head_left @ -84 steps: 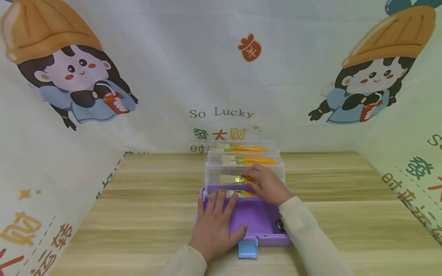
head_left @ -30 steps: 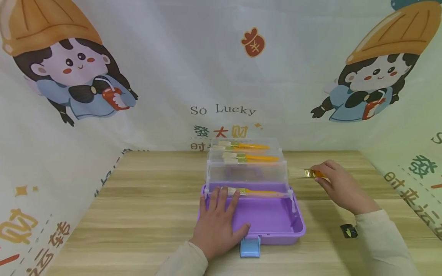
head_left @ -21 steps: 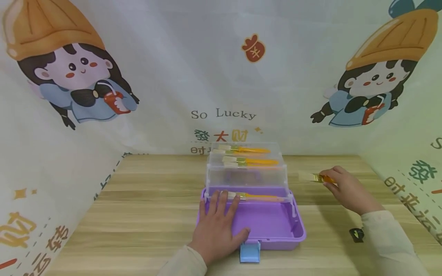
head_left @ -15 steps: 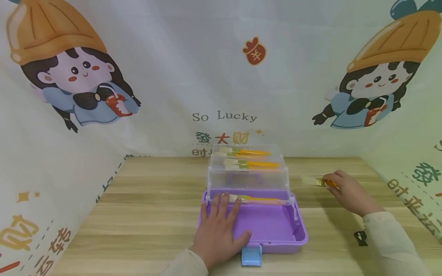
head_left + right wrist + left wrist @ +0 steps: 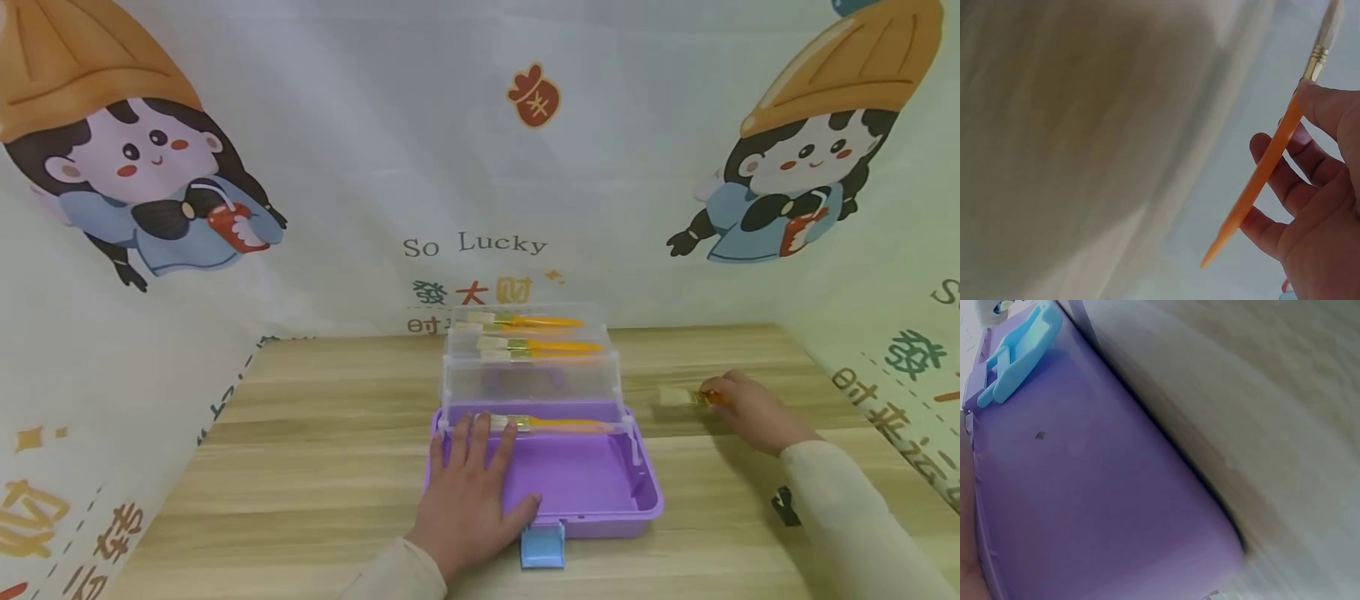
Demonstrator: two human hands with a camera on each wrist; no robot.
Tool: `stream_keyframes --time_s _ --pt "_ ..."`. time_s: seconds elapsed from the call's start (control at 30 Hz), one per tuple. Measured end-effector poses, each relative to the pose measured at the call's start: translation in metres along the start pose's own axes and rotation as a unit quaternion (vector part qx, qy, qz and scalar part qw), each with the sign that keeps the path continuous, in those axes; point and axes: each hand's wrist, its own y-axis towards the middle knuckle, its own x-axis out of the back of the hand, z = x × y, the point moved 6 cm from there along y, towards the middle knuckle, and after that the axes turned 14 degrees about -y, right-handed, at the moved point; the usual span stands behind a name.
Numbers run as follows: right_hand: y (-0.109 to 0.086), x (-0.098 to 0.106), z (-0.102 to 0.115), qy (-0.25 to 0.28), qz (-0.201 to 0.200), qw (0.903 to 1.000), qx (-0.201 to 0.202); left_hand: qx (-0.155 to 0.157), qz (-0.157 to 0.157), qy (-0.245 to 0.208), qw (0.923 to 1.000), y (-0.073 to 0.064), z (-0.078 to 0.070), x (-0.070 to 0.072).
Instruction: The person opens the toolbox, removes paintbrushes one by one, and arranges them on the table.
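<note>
In the head view my right hand (image 5: 757, 417) holds a flat paintbrush (image 5: 678, 397) to the right of the purple box (image 5: 654, 500), bristles pointing left. The right wrist view shows thumb and fingers pinching its orange handle (image 5: 1266, 165) near the metal ferrule. My left hand (image 5: 468, 508) rests with spread fingers over the box's left front part; its fingertips reach the lowest tray. That tray carries a paintbrush (image 5: 566, 426). Behind it the clear middle tray (image 5: 525, 383) shows no brush. More paintbrushes (image 5: 566, 347) lie in the upper tiers.
A light blue latch (image 5: 542, 547) hangs down at the box's front. The wood-grain table (image 5: 315, 450) extends to both sides. Patterned cloth (image 5: 360, 150) encloses the back and sides. A small dark item (image 5: 786, 506) shows beside the right sleeve.
My right hand has taken the paintbrush out of the middle tray and carried it right, past the box, then slightly lower. My left hand stays on the box.
</note>
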Motion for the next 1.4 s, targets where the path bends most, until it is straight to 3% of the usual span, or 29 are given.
stream_keyframes --time_s 0.13,0.4,0.57,0.93,1.17,1.4 --pt "0.000 -0.013 -0.007 0.000 0.028 0.9996 -0.003 0.011 0.008 -0.011 0.9999 -0.002 0.001 -0.001" --pt "0.003 -0.018 -0.015 -0.004 0.027 0.9996 0.003 -0.003 -0.002 -0.001 1.0000 -0.002 0.000 0.001" --pt "0.010 -0.018 -0.023 -0.006 0.030 0.9995 0.003 0.002 0.013 -0.007 0.9999 -0.001 0.000 -0.001" --pt "0.039 -0.018 -0.039 -0.012 0.051 0.9986 -0.006 0.008 0.017 0.001 0.9998 -0.001 0.002 -0.002" --pt "0.049 -0.031 -0.046 -0.011 0.094 0.9950 -0.031 0.009 0.017 -0.006 0.9998 -0.003 0.001 -0.001" --pt "0.056 -0.039 -0.048 -0.010 0.090 0.9956 -0.024 -0.002 0.005 -0.004 1.0000 -0.003 0.001 0.002"
